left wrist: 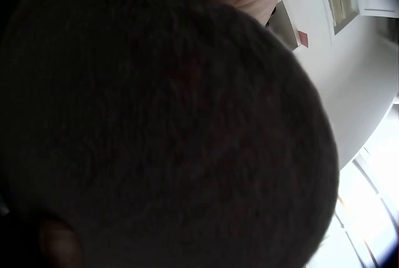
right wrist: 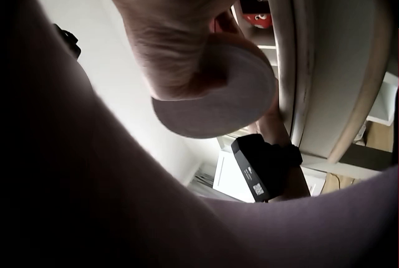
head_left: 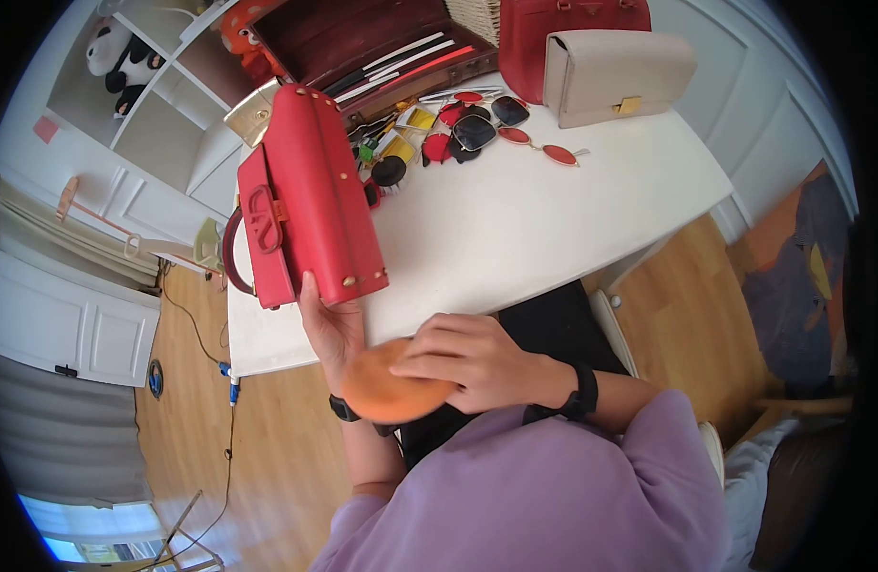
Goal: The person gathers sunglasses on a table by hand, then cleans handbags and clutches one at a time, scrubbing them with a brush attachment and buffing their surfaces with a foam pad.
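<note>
My left hand point(head_left: 336, 329) grips a red handbag point(head_left: 320, 191) at its near end, thumb on the side. Tilted over the table's left part, the bag has gold studs, a dark red handle and a flap with a logo buckle. My right hand point(head_left: 477, 362) pinches a round orange sponge pad point(head_left: 389, 386) in front of my left wrist, apart from the bag. The pad point(left wrist: 168, 118) fills most of the left wrist view, its fuzzy face dark. From the right wrist, the pad point(right wrist: 240, 103) shows a flat greyish face, the thumb against it.
On the white table point(head_left: 515, 238) lie several sunglasses point(head_left: 474, 132) and a black round item point(head_left: 388, 171). Behind are an open wooden case point(head_left: 382, 43), a beige bag point(head_left: 615, 76) and another red bag point(head_left: 525, 48). A cable point(head_left: 231, 448) runs along the floor at left.
</note>
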{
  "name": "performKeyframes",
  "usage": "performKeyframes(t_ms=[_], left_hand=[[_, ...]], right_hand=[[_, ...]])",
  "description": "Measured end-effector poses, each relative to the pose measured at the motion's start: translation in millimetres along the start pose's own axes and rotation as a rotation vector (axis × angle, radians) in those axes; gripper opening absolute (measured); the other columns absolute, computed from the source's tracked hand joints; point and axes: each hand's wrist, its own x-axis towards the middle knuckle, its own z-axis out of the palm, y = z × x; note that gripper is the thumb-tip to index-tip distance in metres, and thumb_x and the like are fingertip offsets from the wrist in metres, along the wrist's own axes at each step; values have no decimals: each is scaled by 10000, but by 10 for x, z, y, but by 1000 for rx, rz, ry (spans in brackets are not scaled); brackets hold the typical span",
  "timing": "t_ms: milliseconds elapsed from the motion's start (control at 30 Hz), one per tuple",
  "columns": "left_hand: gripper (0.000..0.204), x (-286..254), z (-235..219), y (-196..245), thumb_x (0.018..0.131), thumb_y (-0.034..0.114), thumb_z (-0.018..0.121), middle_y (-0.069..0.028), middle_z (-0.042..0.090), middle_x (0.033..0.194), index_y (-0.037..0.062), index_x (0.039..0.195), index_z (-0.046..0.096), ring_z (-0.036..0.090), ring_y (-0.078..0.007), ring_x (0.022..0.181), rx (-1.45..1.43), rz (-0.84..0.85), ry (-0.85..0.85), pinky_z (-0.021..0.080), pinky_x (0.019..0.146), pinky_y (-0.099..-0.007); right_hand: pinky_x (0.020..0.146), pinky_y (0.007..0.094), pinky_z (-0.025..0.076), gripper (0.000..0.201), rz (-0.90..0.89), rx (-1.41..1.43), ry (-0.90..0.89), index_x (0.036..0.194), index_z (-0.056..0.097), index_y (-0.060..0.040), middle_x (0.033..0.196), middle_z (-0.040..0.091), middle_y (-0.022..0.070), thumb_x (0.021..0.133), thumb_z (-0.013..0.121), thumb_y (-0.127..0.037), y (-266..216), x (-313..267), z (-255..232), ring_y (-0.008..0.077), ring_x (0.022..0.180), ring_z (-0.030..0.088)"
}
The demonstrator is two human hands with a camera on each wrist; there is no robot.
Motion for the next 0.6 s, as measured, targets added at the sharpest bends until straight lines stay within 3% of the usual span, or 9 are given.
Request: performKeyframes(t_ms=[100,133,167,233,300,400,600], left_hand=[[458,-67,128,-42,962,142,602,-114,583,1280,26,1371,433,627,-214,1099,176,48,81,554,924,-378],[503,-70,99,5,948,89,615,-119,550,1320,21,1399,402,599,-216,1149,221,-22,-53,525,967,-367],[503,-83,142,-14,948,89,615,-119,550,1320,21,1399,402,599,-216,1149,217,-18,-48,525,967,-367],[553,-111,274,-85,907,48,661,-121,553,1313,20,1394,400,588,-222,1164,284,123,-37,521,965,-361],[593,-107,286,-94,852,-12,709,-112,565,1284,12,1372,424,589,-199,1142,270,148,10,520,941,-345],[527,-148,291,-112,787,-47,774,-85,613,1167,3,1249,524,613,-148,1006,521,261,56,518,867,-299],[448,-259,371,-146,794,-32,772,-65,656,1066,-2,1190,565,631,-135,946,670,385,50,513,848,-278]], right_hand=[[673,332,525,378,125,-169,81,976,683,-84,865,606,43,608,752,-30,50,98,-37,233,799,618],[651,332,521,361,140,-204,134,954,683,-76,847,607,51,603,743,-14,89,199,-170,238,790,617],[630,333,516,345,155,-238,185,932,682,-68,828,608,58,598,735,2,127,261,-304,244,782,616],[612,332,508,330,155,-256,224,914,680,-59,814,613,62,596,727,15,140,255,-423,246,757,614],[594,331,501,316,150,-277,263,896,677,-51,800,618,67,593,719,28,155,218,-509,248,733,612],[597,310,492,263,218,-291,287,877,658,-27,814,645,89,632,729,36,66,88,-631,237,676,612],[634,291,495,263,253,-163,311,925,621,7,841,655,122,696,751,26,-76,-4,-694,225,715,630]])
